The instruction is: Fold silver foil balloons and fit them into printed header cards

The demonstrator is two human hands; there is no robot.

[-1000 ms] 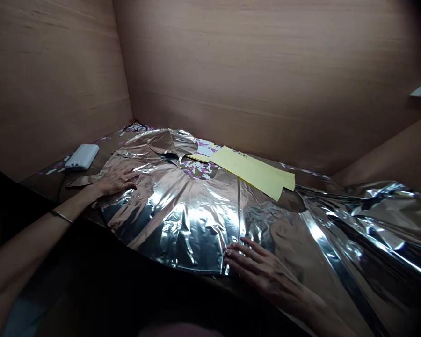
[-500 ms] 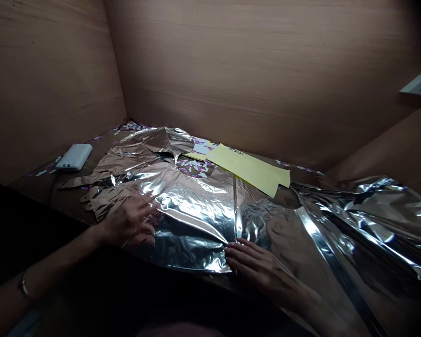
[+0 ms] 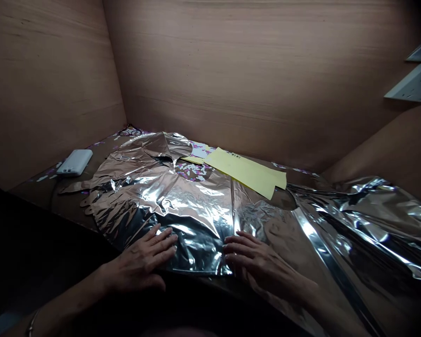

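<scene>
A crumpled silver foil sheet (image 3: 168,196) with a rounded cut-out lies on the table, reflecting light. My left hand (image 3: 143,255) rests flat on its front edge, fingers spread, holding nothing. My right hand (image 3: 256,257) lies palm down just to the right, fingertips by a vertical seam (image 3: 233,206) where this sheet meets a second foil sheet (image 3: 354,224). That second sheet spreads to the right and over the table's front edge. Two overlapping yellow paper sheets (image 3: 243,171) lie beyond both hands, partly on the foil.
A white handheld device (image 3: 74,162) lies on the brown table (image 3: 38,194) at the left. Glasses (image 3: 129,132) sit in the far corner. Pink and white paper scraps (image 3: 191,172) show through the cut-out. Wood-toned walls rise behind, with white wall fittings (image 3: 416,82) at upper right.
My left hand has moved from the foil's left side toward the front edge, close to my right hand. My right hand stays nearly still. The view has tilted slightly upward.
</scene>
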